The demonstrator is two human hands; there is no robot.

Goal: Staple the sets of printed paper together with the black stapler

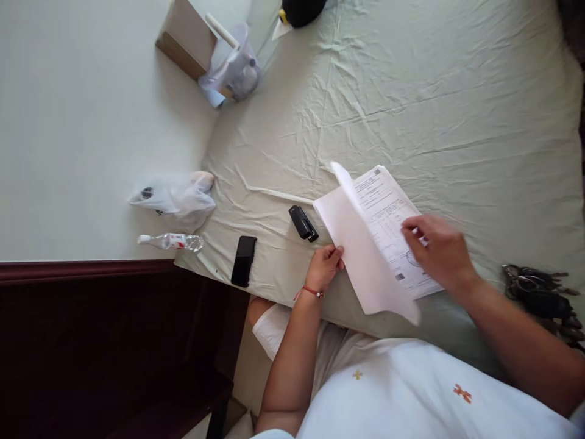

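My left hand [325, 266] is closed on the left edge of a stack of papers, with its thumb on top. A white page [365, 256] with its blank side up stands partly lifted and curled over the stack. To its right lies a printed sheet [381, 207] with tables, a round stamp and small square codes. Over the right part of this sheet is my right hand [436, 250], its fingers curled and thumb close to the index finger; what they pinch, if anything, is hidden. A black stapler [303, 223] lies just left of the papers.
A black phone [244, 261] lies near the front edge of the cloth-covered surface [434, 116]. Along the left are a plastic bottle [176, 242], a white plastic bag [178, 198], a clear container [240, 70] and a cardboard box [187, 39]. Dark cords [542, 296] lie at right.
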